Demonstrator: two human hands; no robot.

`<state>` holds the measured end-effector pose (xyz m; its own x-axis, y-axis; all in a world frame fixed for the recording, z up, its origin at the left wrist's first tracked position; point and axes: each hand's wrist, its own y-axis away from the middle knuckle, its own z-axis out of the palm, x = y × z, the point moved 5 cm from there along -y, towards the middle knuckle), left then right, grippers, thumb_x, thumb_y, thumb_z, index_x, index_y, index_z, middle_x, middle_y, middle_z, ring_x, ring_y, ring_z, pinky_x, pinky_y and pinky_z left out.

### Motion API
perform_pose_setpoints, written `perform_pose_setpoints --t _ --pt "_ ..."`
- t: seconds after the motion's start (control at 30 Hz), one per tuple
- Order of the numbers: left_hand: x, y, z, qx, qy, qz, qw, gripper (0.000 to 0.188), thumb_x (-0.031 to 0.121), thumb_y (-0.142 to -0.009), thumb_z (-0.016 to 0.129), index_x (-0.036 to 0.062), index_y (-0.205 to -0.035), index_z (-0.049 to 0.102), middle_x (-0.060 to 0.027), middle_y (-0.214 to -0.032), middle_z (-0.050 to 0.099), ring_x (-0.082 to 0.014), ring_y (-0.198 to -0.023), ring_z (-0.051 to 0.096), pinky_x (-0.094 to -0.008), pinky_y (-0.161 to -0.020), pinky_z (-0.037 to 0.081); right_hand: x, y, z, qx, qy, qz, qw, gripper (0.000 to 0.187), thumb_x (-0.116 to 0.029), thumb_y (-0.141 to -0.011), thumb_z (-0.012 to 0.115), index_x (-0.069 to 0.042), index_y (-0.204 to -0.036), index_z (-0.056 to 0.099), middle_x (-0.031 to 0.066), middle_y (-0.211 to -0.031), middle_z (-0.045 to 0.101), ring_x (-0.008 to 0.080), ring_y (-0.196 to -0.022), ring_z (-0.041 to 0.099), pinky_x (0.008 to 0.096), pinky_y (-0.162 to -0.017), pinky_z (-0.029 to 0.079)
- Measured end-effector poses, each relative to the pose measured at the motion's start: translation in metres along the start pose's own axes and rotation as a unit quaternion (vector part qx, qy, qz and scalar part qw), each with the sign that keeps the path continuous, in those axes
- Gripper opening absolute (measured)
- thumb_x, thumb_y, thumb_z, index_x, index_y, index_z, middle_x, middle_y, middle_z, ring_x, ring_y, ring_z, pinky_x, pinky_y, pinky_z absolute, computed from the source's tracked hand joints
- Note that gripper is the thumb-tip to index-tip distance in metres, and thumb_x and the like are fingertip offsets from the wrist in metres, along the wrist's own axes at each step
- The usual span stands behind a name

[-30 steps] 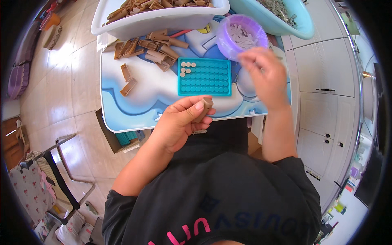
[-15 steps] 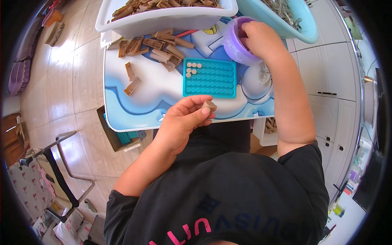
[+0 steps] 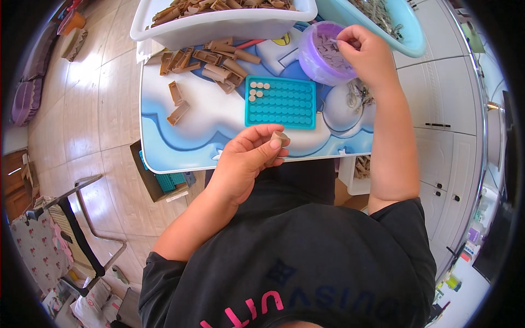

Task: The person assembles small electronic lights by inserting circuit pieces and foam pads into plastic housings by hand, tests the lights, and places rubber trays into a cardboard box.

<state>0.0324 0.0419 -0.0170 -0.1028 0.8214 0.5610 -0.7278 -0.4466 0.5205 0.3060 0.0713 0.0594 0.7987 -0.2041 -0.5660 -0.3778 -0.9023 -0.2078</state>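
My left hand pinches a small tan piece with a rounded top between thumb and fingers, just off the table's front edge. My right hand is closed in a pinch over the right rim of a purple bucket. A tiny pale sliver shows at its fingertips, too small to name. Many small grey pieces lie inside the bucket. Between the hands, the turquoise tray has rows of round pockets, and several tan discs sit in its upper left corner.
Brown curved plastic shells are piled at the table's back left. Behind stand a white tub full of such shells and a light blue basin with clear, wiry pieces. A small tangle lies beside the bucket.
My right hand has risen out of the purple bucket and moved right, now with a tiny pale piece at its fingertips. My left hand stays nearly still with the tan piece.
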Motion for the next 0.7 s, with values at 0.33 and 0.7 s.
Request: perform_pose_setpoints --t 0.33,0.7 --pt "0.004 0.003 0.004 -0.009 0.028 0.024 0.999 0.028 0.016 -0.093 0.055 0.0046 -0.119 0.054 -0.0125 -0.110 0.062 -0.0187 -0.093 0.062 -0.0298 -0.081 0.051 -0.054 0.068 0.006 0.048 -0.341 0.036 0.938 0.013 -0.001 -0.086 0.061 0.000 -0.099 0.062 0.0045 -0.087 0.065 0.0099 -0.076 0.060 0.0230 -0.070 0.049" --pt "0.003 0.002 0.008 -0.042 0.065 0.035 0.996 0.025 0.014 -0.094 0.054 0.0040 -0.117 0.052 -0.0123 -0.110 0.062 -0.0207 -0.098 0.062 -0.0324 -0.085 0.050 -0.078 0.130 0.049 0.004 -0.197 -0.104 0.975 0.017 0.003 -0.073 0.065 -0.004 -0.089 0.067 0.0096 -0.081 0.064 0.0251 -0.074 0.060 0.0325 -0.063 0.048"
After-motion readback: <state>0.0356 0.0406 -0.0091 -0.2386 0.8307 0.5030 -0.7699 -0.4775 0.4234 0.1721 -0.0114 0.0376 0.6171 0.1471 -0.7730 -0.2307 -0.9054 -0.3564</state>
